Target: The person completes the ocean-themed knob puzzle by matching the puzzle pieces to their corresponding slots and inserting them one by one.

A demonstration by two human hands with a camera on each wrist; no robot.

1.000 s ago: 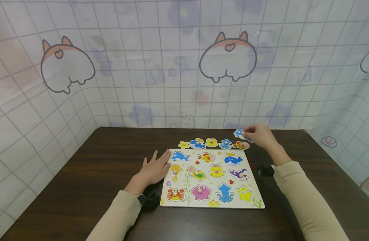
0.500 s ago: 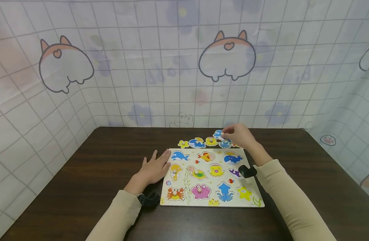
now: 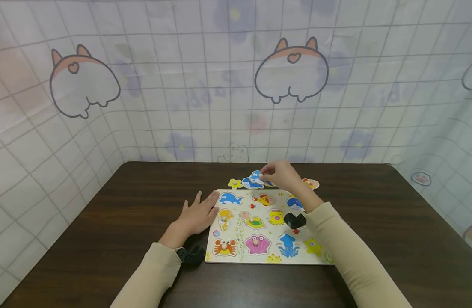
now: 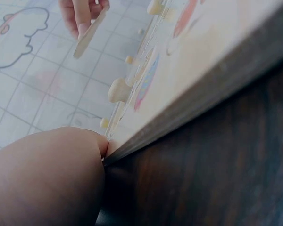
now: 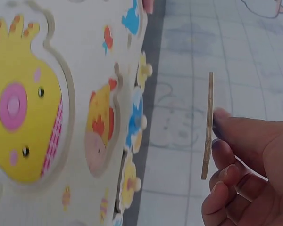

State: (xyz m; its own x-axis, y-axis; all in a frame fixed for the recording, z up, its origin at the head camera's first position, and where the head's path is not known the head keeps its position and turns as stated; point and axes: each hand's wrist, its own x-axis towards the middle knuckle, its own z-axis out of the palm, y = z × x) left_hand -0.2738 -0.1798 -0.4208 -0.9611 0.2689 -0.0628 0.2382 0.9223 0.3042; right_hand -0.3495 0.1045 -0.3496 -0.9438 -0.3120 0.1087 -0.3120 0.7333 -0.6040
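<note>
In the head view my right hand (image 3: 281, 175) pinches a blue sea-animal puzzle piece (image 3: 255, 176) above the far edge of a white peg puzzle board (image 3: 255, 260). In the right wrist view the piece (image 5: 208, 127) stands edge-on between thumb and fingers, apart from the board. My left hand (image 3: 197, 216) lies with straight fingers against the board's left edge. Behind the board, a yellow starfish piece (image 3: 235, 184) lies left of a blue whale piece (image 3: 251, 184), which the held piece overlaps. A yellow octopus piece (image 5: 128, 181) is mostly hidden in the head view.
A red and yellow fish piece (image 3: 311, 183) lies behind the board's right end. Crab (image 3: 224, 247), shell (image 3: 257, 245), turtle (image 3: 253, 221) and seahorse (image 3: 224, 219) pieces sit in the board. The dark table (image 3: 105, 239) meets a gridded cloth backdrop (image 3: 189, 141).
My right hand has carried the blue piece leftward along the row of pieces behind the board, from the right end to over the whale piece. My left hand has stayed put.
</note>
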